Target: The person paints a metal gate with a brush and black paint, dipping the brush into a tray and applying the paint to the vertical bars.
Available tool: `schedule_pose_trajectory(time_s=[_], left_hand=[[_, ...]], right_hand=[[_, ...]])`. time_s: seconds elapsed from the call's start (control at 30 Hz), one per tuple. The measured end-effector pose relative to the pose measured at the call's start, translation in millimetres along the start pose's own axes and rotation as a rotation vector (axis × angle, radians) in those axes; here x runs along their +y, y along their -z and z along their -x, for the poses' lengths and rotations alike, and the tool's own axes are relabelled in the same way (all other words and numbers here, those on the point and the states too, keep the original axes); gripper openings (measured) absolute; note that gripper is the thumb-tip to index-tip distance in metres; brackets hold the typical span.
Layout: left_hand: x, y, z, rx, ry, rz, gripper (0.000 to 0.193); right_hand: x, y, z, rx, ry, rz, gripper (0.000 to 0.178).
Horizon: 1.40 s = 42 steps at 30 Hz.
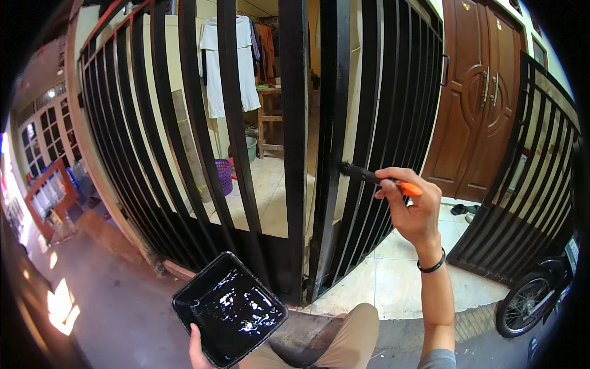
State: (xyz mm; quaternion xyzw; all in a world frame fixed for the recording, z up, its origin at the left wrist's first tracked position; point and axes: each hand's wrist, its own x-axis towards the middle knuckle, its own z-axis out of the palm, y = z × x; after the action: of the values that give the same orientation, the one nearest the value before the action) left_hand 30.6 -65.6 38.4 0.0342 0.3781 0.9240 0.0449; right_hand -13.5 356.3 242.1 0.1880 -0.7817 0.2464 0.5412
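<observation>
My right hand (413, 206) is closed around a paintbrush (369, 174) with an orange handle end and a dark, paint-covered front. Its bristles meet the edge of a black metal gate post (330, 147). Low on the left, my left hand (196, 350) grips the rim of a square black paint tray (230, 310); only a thumb and part of the hand show, and the other fingers are hidden under it. Glossy black paint lies in the tray and catches the light.
Black barred gate panels (246, 154) stand on both sides of the post. Behind them are a hanging white garment (224, 67), a purple basket (224, 175) and a wooden table (270, 123). A motorcycle wheel (525, 304) is at right, near brown double doors (470, 104).
</observation>
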Motion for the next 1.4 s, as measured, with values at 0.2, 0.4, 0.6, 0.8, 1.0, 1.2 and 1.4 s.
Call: schedule_pose_trajectory(time_s=[0.2,0.4,0.6,0.8,1.0,1.2,1.4], left_hand=[[-2,-1,-3,0.023,0.03,0.019,0.06],[1,-3,-1,0.04,0.056,0.074,0.059],[-1,16,-3,0.024,0.036,0.052,0.062],[-8,23,-11,-0.045,0.062,0.084,0.063],[-2,60,-7,0.163,0.29,0.179,0.071],[3,45,-11,0.144,0.217,0.056,0.068],[8,51,-13,0.174,0.179,0.022,0.065]], right_hand=[[17,2,-82,0.205,-0.008,-0.276,0.022],[22,-16,-79,0.29,0.137,-0.217,0.02],[-5,1,-40,0.075,0.016,-0.111,0.016],[-26,15,-157,0.088,0.349,0.133,0.014],[-45,7,-164,0.074,0.621,0.447,0.023],[-46,10,-88,-0.104,0.269,0.216,0.009],[-31,-1,-171,0.223,0.24,0.061,0.018]])
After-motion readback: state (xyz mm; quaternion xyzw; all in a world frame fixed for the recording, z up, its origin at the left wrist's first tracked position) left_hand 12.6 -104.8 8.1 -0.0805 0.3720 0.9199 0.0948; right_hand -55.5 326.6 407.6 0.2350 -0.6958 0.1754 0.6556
